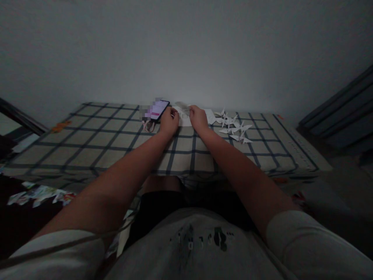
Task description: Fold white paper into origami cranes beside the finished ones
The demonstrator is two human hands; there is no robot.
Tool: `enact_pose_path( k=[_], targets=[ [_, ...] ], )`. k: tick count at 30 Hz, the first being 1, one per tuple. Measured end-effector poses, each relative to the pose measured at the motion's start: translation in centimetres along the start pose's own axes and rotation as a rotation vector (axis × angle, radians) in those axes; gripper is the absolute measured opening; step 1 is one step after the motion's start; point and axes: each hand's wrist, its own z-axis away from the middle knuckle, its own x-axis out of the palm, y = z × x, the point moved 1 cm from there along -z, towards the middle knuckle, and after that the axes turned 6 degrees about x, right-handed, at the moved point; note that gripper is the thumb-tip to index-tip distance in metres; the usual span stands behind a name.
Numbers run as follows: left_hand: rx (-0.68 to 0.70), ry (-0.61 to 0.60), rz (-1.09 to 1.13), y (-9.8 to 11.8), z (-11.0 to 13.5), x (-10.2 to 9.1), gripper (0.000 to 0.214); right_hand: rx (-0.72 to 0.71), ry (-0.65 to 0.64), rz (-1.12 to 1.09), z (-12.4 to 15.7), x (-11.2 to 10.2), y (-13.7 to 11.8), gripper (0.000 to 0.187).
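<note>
Both my arms reach forward over a checked cloth point(96, 140). My left hand point(169, 120) and my right hand point(198, 117) are closed in pinches on a small white paper piece point(183, 112) held between them, close above the cloth. A lit phone point(159, 109) lies just left of my left hand. Several folded white paper cranes point(234, 126) lie to the right of my right hand.
A flat white sheet point(210, 116) lies beside my right hand. A pinkish cord loop point(149, 125) sits by the phone. A plain wall rises behind the cloth. Scraps of printed paper point(37, 194) lie low at the left, and a dark slatted object point(344, 112) stands at the right.
</note>
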Motion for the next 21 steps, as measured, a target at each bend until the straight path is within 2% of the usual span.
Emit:
enact_pose_path(
  k=[3,5,6,11,14,18,21],
  targets=[
    [-0.280,-0.167,0.372,0.7,-1.3,1.6,0.023,0.003,0.081,-0.081,-0.5,-0.8,0.4,0.048],
    [-0.436,-0.247,0.655,1.1,-2.2,2.7,0.038,-0.104,0.043,-0.136,-0.3,-0.8,0.6,0.047],
    [-0.463,-0.250,0.746,1.3,-2.6,3.1,0.047,-0.154,0.009,-0.165,-0.2,-0.6,0.7,0.047],
    [-0.351,-0.126,0.836,1.6,-3.8,4.0,0.070,-0.213,-0.091,-0.203,0.4,0.9,1.5,0.045],
    [-0.368,-0.182,0.958,1.5,-3.3,4.2,0.062,-0.248,-0.110,-0.212,0.2,1.3,2.0,0.041],
    [-0.440,-0.136,1.018,0.6,-2.3,4.5,0.055,-0.265,-0.088,-0.228,-0.1,1.9,2.6,0.034],
    [-0.418,-0.072,0.952,-0.6,-2.1,4.7,0.052,-0.248,-0.075,-0.240,-0.3,2.3,3.1,0.033]
  ],
)
